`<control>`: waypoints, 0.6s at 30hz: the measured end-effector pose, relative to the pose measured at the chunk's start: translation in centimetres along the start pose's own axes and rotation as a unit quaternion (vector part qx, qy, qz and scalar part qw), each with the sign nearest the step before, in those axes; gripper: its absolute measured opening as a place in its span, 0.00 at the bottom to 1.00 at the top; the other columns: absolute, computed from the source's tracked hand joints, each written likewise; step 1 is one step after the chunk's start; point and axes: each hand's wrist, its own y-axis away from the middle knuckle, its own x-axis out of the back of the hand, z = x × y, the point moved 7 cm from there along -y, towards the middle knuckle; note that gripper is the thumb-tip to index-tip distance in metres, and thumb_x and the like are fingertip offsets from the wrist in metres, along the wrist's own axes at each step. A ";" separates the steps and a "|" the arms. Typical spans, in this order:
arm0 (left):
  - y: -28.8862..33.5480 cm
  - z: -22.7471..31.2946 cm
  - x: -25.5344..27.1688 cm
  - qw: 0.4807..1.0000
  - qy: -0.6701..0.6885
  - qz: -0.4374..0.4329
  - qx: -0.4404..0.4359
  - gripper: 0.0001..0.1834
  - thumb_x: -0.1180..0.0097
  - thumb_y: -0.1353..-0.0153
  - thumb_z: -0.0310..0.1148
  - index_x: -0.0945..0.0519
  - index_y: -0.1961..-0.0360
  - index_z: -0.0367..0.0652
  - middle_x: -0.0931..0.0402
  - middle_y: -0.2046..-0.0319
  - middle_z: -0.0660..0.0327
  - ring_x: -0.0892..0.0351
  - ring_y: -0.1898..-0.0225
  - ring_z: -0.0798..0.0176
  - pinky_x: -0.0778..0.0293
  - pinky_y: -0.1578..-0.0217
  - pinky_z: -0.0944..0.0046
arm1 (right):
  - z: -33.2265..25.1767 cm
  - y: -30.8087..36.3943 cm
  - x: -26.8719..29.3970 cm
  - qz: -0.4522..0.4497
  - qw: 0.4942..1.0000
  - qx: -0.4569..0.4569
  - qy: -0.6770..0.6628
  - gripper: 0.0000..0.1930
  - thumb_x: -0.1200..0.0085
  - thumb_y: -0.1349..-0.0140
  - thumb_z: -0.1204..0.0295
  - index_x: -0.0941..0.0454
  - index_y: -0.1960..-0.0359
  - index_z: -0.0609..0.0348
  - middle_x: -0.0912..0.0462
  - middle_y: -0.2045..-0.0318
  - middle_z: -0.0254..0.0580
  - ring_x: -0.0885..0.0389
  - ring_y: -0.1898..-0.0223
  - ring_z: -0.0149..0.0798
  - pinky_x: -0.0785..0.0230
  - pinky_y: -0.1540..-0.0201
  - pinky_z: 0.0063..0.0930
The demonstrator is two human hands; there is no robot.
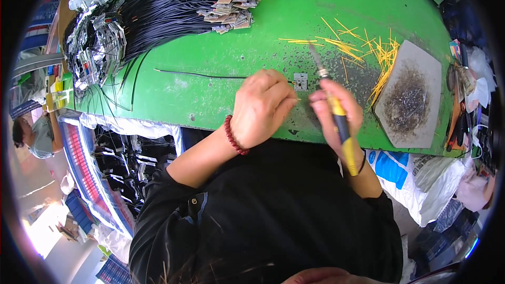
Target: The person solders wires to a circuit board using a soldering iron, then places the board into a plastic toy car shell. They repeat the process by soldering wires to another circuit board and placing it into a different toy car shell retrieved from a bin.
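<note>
My left hand [265, 106], a red bead bracelet at its wrist, lies over a black cable [200, 75] on the green table. Its thumb and forefinger are pinched together, and a short yellowish end, apparently of a thin yellow strand, shows at their tips. Just beyond those fingertips a small square circuit board [300, 81] lies at the cable's right end. A soldering iron [338, 113] with a yellow and black handle is in my right hand [341, 106], its fingers closed round the grip. The iron's metal tip points up and away, right of the board and apart from it.
Loose thin yellow strands [386, 60] lie at the right, by a grey slab [434, 81] with a dark, burnt-looking middle. Bundled black cables [163, 13] with small boards fill the far left. Hand tools [456, 108] stand at the right edge. Another person [39, 134] is at the left.
</note>
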 end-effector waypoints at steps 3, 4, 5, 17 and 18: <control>-0.5 -1.1 -0.5 0.996 -0.089 -0.018 0.002 0.08 0.35 0.58 0.24 0.22 0.76 0.44 0.28 0.67 0.62 0.28 0.64 0.57 0.35 0.63 0.59 | 0.5 0.8 2.8 0.052 0.995 -0.059 -0.062 0.28 0.46 0.37 0.57 0.30 0.44 0.68 0.18 0.72 0.43 0.23 0.74 0.27 0.28 0.69 0.19; -0.5 -1.3 -0.7 0.995 -0.097 -0.008 -0.004 0.08 0.35 0.59 0.26 0.22 0.77 0.45 0.28 0.67 0.65 0.29 0.64 0.59 0.38 0.63 0.59 | 0.8 1.2 3.5 0.032 0.996 -0.041 -0.074 0.27 0.46 0.37 0.57 0.29 0.45 0.68 0.18 0.72 0.42 0.23 0.76 0.26 0.29 0.71 0.19; -0.6 -1.4 -0.9 0.995 -0.097 -0.008 -0.004 0.08 0.35 0.59 0.26 0.22 0.77 0.45 0.28 0.67 0.65 0.29 0.64 0.59 0.38 0.63 0.59 | 1.1 1.6 4.1 0.012 0.996 -0.023 -0.085 0.27 0.47 0.37 0.56 0.28 0.46 0.68 0.19 0.73 0.42 0.24 0.77 0.26 0.31 0.73 0.18; -0.7 -1.6 -1.2 0.991 -0.133 0.004 -0.011 0.07 0.34 0.60 0.27 0.22 0.79 0.47 0.27 0.70 0.67 0.29 0.65 0.61 0.40 0.63 0.59 | 1.6 3.0 4.2 0.038 0.996 -0.079 -0.017 0.12 0.42 0.46 0.71 0.25 0.64 0.67 0.29 0.81 0.29 0.35 0.80 0.20 0.44 0.77 0.15; -0.7 -1.6 -1.2 0.991 -0.131 0.004 -0.011 0.07 0.34 0.60 0.27 0.22 0.79 0.47 0.27 0.70 0.67 0.29 0.65 0.61 0.40 0.63 0.60 | 1.7 3.0 4.2 0.037 0.996 -0.079 -0.017 0.12 0.42 0.46 0.71 0.25 0.64 0.67 0.29 0.81 0.29 0.35 0.80 0.20 0.44 0.77 0.15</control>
